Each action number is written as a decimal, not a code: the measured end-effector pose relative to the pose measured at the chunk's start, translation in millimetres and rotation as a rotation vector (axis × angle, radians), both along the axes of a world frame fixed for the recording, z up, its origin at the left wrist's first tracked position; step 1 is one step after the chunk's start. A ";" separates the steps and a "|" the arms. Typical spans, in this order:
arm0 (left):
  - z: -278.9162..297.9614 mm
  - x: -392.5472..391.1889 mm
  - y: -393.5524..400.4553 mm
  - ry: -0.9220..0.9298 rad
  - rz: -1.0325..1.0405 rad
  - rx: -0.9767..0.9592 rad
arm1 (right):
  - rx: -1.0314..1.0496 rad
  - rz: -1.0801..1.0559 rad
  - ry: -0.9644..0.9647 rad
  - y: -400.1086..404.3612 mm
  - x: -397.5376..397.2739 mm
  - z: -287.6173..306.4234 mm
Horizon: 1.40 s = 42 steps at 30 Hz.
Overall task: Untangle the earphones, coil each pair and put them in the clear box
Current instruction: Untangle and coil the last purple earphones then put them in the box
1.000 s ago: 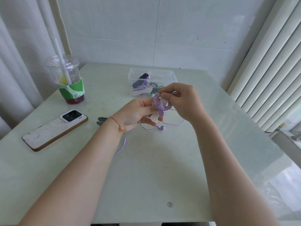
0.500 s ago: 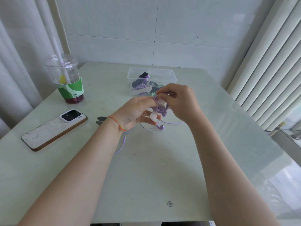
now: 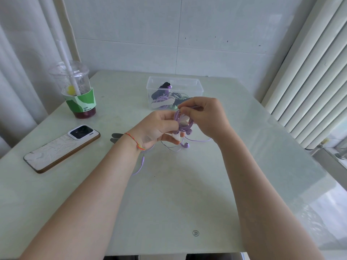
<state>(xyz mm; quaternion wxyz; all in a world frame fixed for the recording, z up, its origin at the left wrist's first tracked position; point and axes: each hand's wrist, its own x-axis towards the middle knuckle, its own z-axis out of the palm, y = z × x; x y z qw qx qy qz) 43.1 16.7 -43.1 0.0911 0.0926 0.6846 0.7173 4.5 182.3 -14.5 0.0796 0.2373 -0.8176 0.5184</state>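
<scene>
At the centre of the frame the left hand (image 3: pixel 157 128) holds a white winder (image 3: pixel 183 122), and the right hand (image 3: pixel 203 117) pinches the purple earphones (image 3: pixel 185 145) cable around it. I think each turn should stay tight and flat. Behind them stands the clear box (image 3: pixel 199 85), already holding coiled pairs.

The near half of the table (image 3: pixel 169 199) lies bare, while obstacles stand farther off — a phone (image 3: pixel 62 148) and lidded drink cup (image 3: pixel 77 91) at left, the clear box (image 3: pixel 174 92) just behind the hands.
</scene>
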 end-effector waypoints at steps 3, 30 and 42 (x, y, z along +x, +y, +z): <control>0.4 0.4 2.6 0.001 0.001 -0.022 | -0.023 0.000 -0.030 2.4 -1.0 0.0; 0.9 1.3 -1.9 0.033 -0.043 0.014 | -0.245 0.115 -0.374 7.7 -4.6 -4.0; 3.3 -0.5 -1.3 0.034 0.045 -0.035 | -0.263 0.147 -0.421 10.0 -5.8 -5.9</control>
